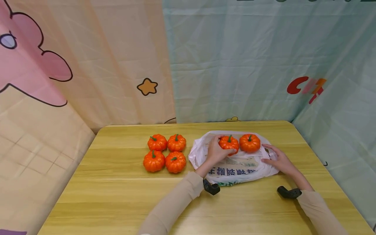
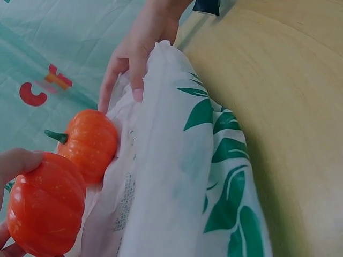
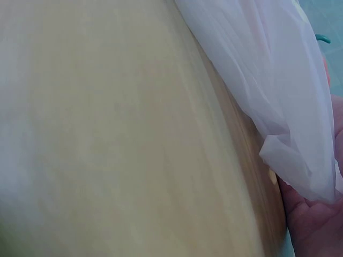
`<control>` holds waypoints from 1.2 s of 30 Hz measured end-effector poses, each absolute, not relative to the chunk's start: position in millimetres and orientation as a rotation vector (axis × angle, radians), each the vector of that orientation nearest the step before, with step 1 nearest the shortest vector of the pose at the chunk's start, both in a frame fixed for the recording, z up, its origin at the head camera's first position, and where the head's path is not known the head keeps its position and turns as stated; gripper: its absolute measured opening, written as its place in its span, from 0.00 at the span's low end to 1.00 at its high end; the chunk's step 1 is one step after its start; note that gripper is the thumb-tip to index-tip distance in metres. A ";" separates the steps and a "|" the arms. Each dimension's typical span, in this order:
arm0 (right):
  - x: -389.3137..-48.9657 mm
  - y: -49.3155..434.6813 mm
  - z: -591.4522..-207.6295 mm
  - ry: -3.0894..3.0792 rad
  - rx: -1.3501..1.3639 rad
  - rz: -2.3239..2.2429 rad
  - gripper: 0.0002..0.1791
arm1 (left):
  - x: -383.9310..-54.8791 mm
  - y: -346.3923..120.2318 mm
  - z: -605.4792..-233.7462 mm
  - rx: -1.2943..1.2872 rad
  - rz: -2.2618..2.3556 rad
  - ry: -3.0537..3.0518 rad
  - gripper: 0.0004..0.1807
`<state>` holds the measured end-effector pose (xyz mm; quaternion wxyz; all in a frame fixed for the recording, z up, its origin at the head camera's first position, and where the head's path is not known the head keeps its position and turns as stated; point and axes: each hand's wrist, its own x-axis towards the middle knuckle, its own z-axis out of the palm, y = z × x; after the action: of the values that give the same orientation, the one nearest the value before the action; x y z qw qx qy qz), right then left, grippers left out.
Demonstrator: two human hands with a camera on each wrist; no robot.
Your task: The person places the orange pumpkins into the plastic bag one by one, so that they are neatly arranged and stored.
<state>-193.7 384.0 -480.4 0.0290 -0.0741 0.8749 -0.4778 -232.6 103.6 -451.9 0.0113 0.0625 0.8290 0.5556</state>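
Observation:
My left hand [image 1: 216,151] grips a small glossy orange pumpkin [image 1: 228,144] with a green stem, thumb on one side and fingers on the other. Beneath it lies a white plastic bag [image 1: 205,140] printed with dark characters and green leaves. Another small pumpkin [image 1: 250,143] rests at the bag's back, just right of the held one. At the bag's right end, my right hand [image 1: 280,161] holds the edge. In the left wrist view, bag film bunches between thumb and fingers of that right hand [image 2: 140,51]. The right wrist view has the film [image 3: 300,160] draped across the palm.
Left of the bag, several more small pumpkins stand in a tight cluster, among them a front-left one [image 1: 154,161] and a front-right one [image 1: 175,162]. All this is on a wooden table [image 1: 117,195]. Printed fabric curtains [image 1: 229,65] hang behind and beside it.

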 end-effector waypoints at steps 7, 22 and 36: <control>-193.5 383.9 -480.1 2.700 -0.232 -1.475 0.37 | -238.8 109.2 -457.6 0.164 1.724 2.605 0.37; -195.9 385.4 -485.4 2.730 -0.224 -1.455 0.37 | -242.4 115.3 -466.0 0.141 1.732 2.643 0.35; -194.1 382.9 -483.1 2.720 -0.223 -1.469 0.37 | -239.6 113.0 -472.7 0.213 1.728 2.645 0.37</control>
<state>-194.1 382.9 -483.1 0.0209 -0.0721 0.8774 -0.4739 -239.6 113.0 -472.7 -0.0127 0.0671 0.8353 0.5456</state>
